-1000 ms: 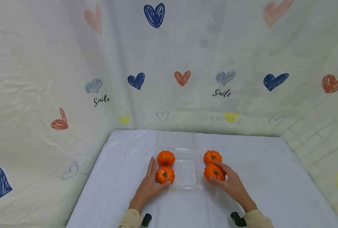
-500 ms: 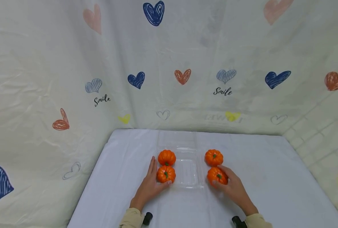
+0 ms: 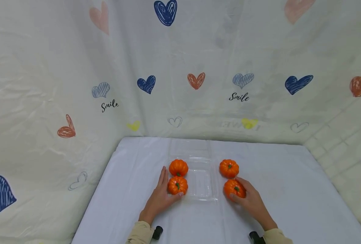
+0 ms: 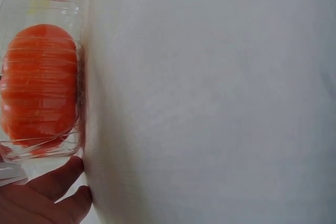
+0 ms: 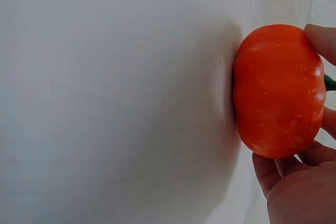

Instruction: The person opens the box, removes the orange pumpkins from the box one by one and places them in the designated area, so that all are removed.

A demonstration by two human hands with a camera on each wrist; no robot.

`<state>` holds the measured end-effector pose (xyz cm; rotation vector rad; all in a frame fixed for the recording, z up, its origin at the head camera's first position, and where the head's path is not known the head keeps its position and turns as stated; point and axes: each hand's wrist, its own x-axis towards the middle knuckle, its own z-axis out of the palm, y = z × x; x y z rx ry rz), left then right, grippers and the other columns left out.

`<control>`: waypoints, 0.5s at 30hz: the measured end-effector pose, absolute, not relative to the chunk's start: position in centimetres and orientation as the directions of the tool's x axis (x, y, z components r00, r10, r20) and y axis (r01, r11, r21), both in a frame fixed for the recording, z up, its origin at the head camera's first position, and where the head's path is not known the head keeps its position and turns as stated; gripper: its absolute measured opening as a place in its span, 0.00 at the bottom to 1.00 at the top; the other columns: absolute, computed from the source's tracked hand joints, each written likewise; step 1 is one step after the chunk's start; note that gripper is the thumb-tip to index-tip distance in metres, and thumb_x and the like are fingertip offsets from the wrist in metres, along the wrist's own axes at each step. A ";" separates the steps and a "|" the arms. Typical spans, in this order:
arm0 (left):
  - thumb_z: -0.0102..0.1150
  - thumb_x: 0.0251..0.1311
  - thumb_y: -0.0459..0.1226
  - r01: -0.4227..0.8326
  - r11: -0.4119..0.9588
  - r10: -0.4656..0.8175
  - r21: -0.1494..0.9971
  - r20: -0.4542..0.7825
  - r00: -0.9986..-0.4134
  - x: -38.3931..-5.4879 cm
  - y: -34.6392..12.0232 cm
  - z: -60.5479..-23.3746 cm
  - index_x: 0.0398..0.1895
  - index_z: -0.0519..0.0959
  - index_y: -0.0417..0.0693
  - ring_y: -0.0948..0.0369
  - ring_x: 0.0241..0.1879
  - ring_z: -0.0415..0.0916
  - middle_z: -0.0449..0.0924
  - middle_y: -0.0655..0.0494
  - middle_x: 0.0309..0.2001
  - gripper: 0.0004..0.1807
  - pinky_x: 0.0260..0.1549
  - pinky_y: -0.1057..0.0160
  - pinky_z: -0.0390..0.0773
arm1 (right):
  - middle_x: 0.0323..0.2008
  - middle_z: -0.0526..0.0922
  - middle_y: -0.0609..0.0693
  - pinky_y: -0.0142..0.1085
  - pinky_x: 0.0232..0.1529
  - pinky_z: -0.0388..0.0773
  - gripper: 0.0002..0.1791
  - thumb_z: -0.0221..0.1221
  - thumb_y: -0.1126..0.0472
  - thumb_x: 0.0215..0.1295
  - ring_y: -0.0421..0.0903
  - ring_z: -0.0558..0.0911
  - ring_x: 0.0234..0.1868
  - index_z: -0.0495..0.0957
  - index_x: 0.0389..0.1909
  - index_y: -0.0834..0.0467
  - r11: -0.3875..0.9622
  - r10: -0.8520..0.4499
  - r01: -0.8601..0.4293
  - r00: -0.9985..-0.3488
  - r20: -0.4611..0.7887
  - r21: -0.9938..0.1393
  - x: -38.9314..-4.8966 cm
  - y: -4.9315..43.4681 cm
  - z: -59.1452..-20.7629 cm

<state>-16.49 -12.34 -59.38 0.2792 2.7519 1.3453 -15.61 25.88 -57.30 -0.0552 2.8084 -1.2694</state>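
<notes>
My right hand (image 3: 250, 200) grips a small orange pumpkin (image 3: 233, 188) with a green stem, to the right of a clear plastic container (image 3: 202, 184). Thumb and fingers close around its sides, plainer in the right wrist view, where the pumpkin (image 5: 281, 93) sits low over the cloth. Two more pumpkins, a front one (image 3: 177, 184) and a back one (image 3: 178, 167), sit in the container's left half. Straight fingers of my left hand (image 3: 159, 200) rest along the container's left side, thumb at its front edge. Through the clear wall, the left wrist view shows a pumpkin (image 4: 41, 85).
Behind the container's base lies its open clear lid (image 3: 189, 148). Another pumpkin (image 3: 229, 168) rests on the white cloth (image 3: 275, 176) just behind the one in my right hand. A hanging sheet with printed hearts (image 3: 195, 81) closes off the back and sides.
The right hand has shifted slightly right and toward me with its pumpkin, opening a small gap from the pumpkin behind. The left hand stays in place at the container.
</notes>
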 end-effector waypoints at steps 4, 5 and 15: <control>0.67 0.60 0.70 0.128 0.604 0.189 0.786 0.014 -0.982 -16.6 -12.4 -59.4 0.89 0.41 0.49 0.46 0.82 0.53 0.31 0.58 0.89 0.68 0.73 0.36 0.64 | 0.76 0.67 0.68 0.70 0.71 0.64 0.45 0.73 0.51 0.68 0.69 0.68 0.73 0.64 0.79 0.64 0.654 -0.050 0.020 -0.996 -0.070 -0.756 -15.7 25.8 -57.2; 0.67 0.60 0.71 0.130 0.604 0.191 0.786 0.015 -0.982 -16.6 -12.4 -59.5 0.89 0.41 0.49 0.46 0.82 0.52 0.31 0.58 0.89 0.68 0.73 0.36 0.64 | 0.76 0.67 0.68 0.69 0.72 0.64 0.45 0.72 0.51 0.68 0.69 0.67 0.74 0.64 0.79 0.64 0.652 -0.044 0.037 -0.995 -0.086 -0.757 -15.7 25.8 -57.0; 0.67 0.60 0.69 0.137 0.596 0.193 0.792 0.025 -0.981 -16.5 -12.5 -59.5 0.89 0.41 0.46 0.43 0.82 0.53 0.31 0.56 0.89 0.68 0.72 0.34 0.65 | 0.80 0.58 0.68 0.69 0.74 0.61 0.48 0.72 0.51 0.69 0.69 0.63 0.76 0.59 0.82 0.62 0.595 0.004 0.129 -0.988 -0.157 -0.794 -15.9 25.5 -56.4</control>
